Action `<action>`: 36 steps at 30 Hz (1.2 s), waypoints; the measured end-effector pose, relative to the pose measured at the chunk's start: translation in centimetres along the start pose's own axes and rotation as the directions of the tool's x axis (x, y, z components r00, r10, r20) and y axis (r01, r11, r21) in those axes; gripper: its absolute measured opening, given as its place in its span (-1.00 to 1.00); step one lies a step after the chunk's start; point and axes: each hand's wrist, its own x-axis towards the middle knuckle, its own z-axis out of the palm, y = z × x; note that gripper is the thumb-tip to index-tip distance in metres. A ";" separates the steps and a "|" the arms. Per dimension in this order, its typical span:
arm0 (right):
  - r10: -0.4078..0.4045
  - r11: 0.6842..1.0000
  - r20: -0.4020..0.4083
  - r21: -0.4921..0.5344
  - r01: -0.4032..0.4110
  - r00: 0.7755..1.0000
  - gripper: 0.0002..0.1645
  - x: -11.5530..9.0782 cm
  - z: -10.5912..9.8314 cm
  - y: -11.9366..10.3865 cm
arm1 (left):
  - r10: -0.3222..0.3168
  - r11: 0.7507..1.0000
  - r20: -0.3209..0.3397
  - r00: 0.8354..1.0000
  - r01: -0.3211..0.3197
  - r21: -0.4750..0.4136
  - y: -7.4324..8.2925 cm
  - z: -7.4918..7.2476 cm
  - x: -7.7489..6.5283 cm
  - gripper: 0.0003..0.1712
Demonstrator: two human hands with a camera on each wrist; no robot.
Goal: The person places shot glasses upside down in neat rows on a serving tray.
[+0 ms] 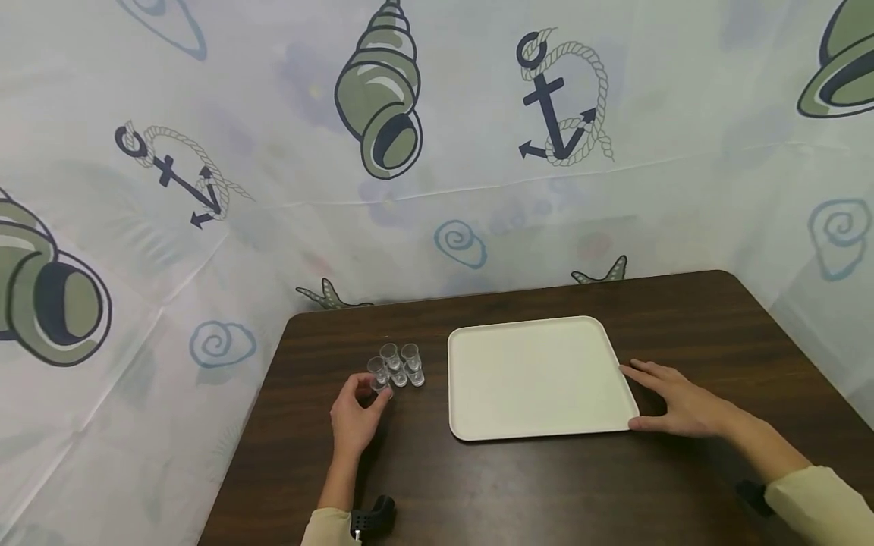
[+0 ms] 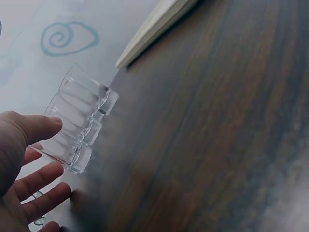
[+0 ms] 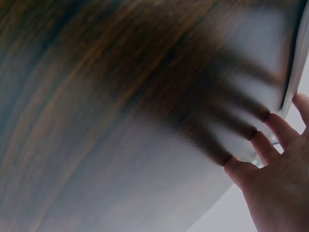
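While glasses [image 1: 392, 362] stood on the desk [image 1: 560, 485], work seemingly barely begun, the left hand [image 1: 353, 417] was curled round one; the right hand [image 1: 686, 400], spread wide, touched the tray [image 1: 532, 379].

So the whole backdrop here is a pale fabric sheet [image 1: 287, 250] with a beach print, kinda wrinkly, with a crease running sideways across it. There's a big green spiral seashell [image 1: 378, 91] up top near the middle, plus two more shells cut off by the left and right edges. Two navy anchors [image 1: 548, 114] with rope looped round them, both tilted. Light blue swirl doodles [image 1: 460, 243] are scattered about, and faint purple smudges too. My favorite bit: two greenish starfish [image 1: 330, 294] poking up from behind the far edge of the table [image 1: 519, 485], which is dark brown woodgrain with rounded far corners and a bit of shine.
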 end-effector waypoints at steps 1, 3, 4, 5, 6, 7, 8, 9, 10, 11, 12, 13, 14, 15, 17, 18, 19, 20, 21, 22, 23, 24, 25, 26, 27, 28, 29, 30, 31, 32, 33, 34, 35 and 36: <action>0.003 1.000 0.002 0.003 -0.003 1.000 0.09 0.0 0.0 0.0 | 0.003 1.000 0.005 1.000 -0.003 -0.014 -0.1 -0.1 0.1 -0.56; 0.003 1.000 0.004 0.008 -0.003 1.000 0.09 0.1 0.1 -0.1 | 0.006 0.999 0.013 1.000 -0.006 -0.041 -0.3 -0.5 0.2 -0.58; 0.003 1.000 0.000 0.008 -0.003 1.000 0.09 0.1 0.1 -0.1 | 0.013 0.998 0.016 1.000 -0.012 -0.060 -0.4 -0.6 0.2 -0.60; 0.002 1.000 -0.001 0.006 -0.002 1.000 0.09 0.1 0.1 -0.1 | 0.023 0.997 0.018 1.000 -0.022 -0.076 -0.5 -0.8 0.3 -0.60; 0.001 1.000 -0.004 0.001 -0.001 1.000 0.09 0.1 0.2 -0.1 | 0.035 0.995 0.018 0.999 -0.033 -0.092 -0.7 -1.0 0.2 -0.61; -0.003 1.000 -0.006 -0.004 0.003 1.000 0.09 0.1 0.2 -0.2 | 0.050 0.992 0.017 0.999 -0.048 -0.114 -0.8 -1.2 0.2 -0.62; -0.007 1.000 -0.010 -0.008 0.007 1.000 0.09 0.1 0.2 -0.2 | 0.064 0.988 0.013 0.998 -0.061 -0.139 -0.8 -1.5 0.2 -0.63; -0.007 1.000 -0.015 -0.014 0.007 1.000 0.09 0.1 0.3 -0.2 | 0.080 0.984 0.007 0.997 -0.077 -0.158 -0.8 -1.7 0.1 -0.63; -0.010 1.000 -0.020 -0.020 0.009 1.000 0.08 0.1 0.3 -0.2 | 0.099 0.979 0.003 0.995 -0.097 -0.177 -0.7 -2.0 0.0 -0.63; -0.013 1.000 -0.021 -0.025 0.013 1.000 0.08 0.2 0.3 -0.2 | 0.117 0.976 0.003 0.993 -0.115 -0.187 -0.4 -2.2 0.0 -0.63; -0.016 0.999 -0.024 -0.031 0.015 1.000 0.08 0.2 0.3 -0.2 | 0.136 0.969 0.007 0.991 -0.132 -0.208 0.1 -2.5 -0.1 -0.63; -0.016 0.999 -0.027 -0.036 0.015 1.000 0.08 0.2 0.3 -0.2 | 0.157 0.961 0.014 0.987 -0.150 -0.230 0.8 -2.8 -0.1 -0.62; -0.013 0.999 -0.029 -0.042 0.012 0.999 0.08 0.1 0.3 -0.2 | 0.179 0.956 0.022 0.984 -0.169 -0.241 1.6 -3.0 -0.1 -0.62; -0.012 0.999 -0.030 -0.048 0.011 0.999 0.08 0.1 0.3 -0.2 | 0.203 0.950 0.034 0.978 -0.189 -0.249 2.4 -3.3 -0.1 -0.61; -0.010 0.998 -0.029 -0.057 0.009 1.000 0.08 0.0 0.2 -0.2 | 0.254 0.937 0.067 0.965 -0.228 -0.265 4.2 -3.7 0.0 -0.60; -0.009 0.998 -0.031 -0.058 0.007 0.999 0.08 -0.1 0.2 -0.2 | 0.285 0.926 0.084 0.955 -0.252 -0.280 5.1 -3.8 0.2 -0.59; -0.006 0.998 -0.031 -0.059 0.004 0.999 0.08 -0.2 0.2 -0.2 | 0.316 0.919 0.103 0.943 -0.278 -0.282 5.7 -3.9 0.3 -0.59; -0.007 0.998 -0.032 -0.059 0.005 0.999 0.08 -0.2 0.2 -0.2 | 0.350 0.909 0.122 0.929 -0.305 -0.285 6.2 -3.8 0.6 -0.59; -0.006 0.998 -0.031 -0.058 0.005 1.000 0.08 -0.2 0.2 -0.2 | 0.385 0.898 0.144 0.912 -0.334 -0.286 6.7 -3.8 0.9 -0.59; -0.007 0.998 -0.031 -0.057 0.005 0.999 0.08 -0.3 0.2 -0.1 | 0.417 0.889 0.166 0.893 -0.363 -0.280 6.8 -3.5 1.2 -0.59; -0.007 0.998 -0.030 -0.056 0.005 1.000 0.08 -0.3 0.3 -0.1 | 0.449 0.877 0.189 0.873 -0.390 -0.279 7.0 -3.3 1.7 -0.59; -0.007 0.998 -0.030 -0.055 0.005 1.000 0.08 -0.3 0.3 -0.1 | 0.473 0.869 0.217 0.854 -0.411 -0.276 7.1 -2.9 2.1 -0.60; -0.006 0.998 -0.029 -0.055 0.005 1.000 0.08 -0.3 0.4 -0.1 | 0.491 0.863 0.248 0.835 -0.426 -0.270 7.1 -2.6 2.6 -0.59; -0.007 0.999 -0.030 -0.053 0.006 1.000 0.08 -0.3 0.4 -0.1 | 0.509 0.856 0.278 0.815 -0.444 -0.263 7.2 -2.2 3.0 -0.59; -0.006 0.999 -0.028 -0.050 0.005 1.000 0.08 -0.3 0.5 -0.1 | 0.527 0.848 0.307 0.793 -0.467 -0.249 7.3 -1.8 3.5 -0.60; -0.007 0.999 -0.030 -0.046 0.006 1.000 0.08 -0.2 0.5 -0.1 | 0.538 0.843 0.338 0.772 -0.482 -0.241 7.4 -1.4 3.9 -0.60; -0.008 0.999 -0.031 -0.043 0.006 0.999 0.07 -0.2 0.5 -0.1 | 0.549 0.836 0.367 0.751 -0.494 -0.240 7.9 -1.1 4.2 -0.60; -0.007 0.999 -0.032 -0.038 0.006 0.999 0.07 -0.2 0.5 -0.1 | 0.563 0.826 0.394 0.727 -0.512 -0.235 8.3 -0.7 4.6 -0.60; -0.006 0.999 -0.030 -0.035 0.005 1.000 0.08 -0.2 0.5 -0.2 | 0.581 0.812 0.411 0.702 -0.534 -0.236 8.8 -0.3 4.9 -0.59; -0.003 0.999 -0.026 -0.032 0.002 1.000 0.08 -0.2 0.4 -0.2 | 0.599 0.797 0.424 0.679 -0.555 -0.237 9.2 0.1 5.2 -0.59; 0.000 1.000 -0.023 -0.031 -0.001 1.000 0.08 -0.3 0.3 -0.2 | 0.616 0.783 0.434 0.658 -0.573 -0.242 9.8 0.4 5.4 -0.59; 0.004 0.999 -0.022 -0.032 -0.005 1.000 0.08 -0.3 0.3 -0.2 | 0.627 0.773 0.444 0.641 -0.584 -0.248 10.4 0.8 5.7 -0.59; 0.008 0.999 -0.021 -0.037 -0.009 1.000 0.09 -0.3 0.2 -0.3 | 0.638 0.762 0.450 0.625 -0.597 -0.251 10.9 1.2 5.9 -0.59; 0.012 0.999 -0.020 -0.042 -0.013 1.000 0.09 -0.3 0.2 -0.3 | 0.647 0.752 0.457 0.611 -0.611 -0.247 11.4 1.6 6.1 -0.60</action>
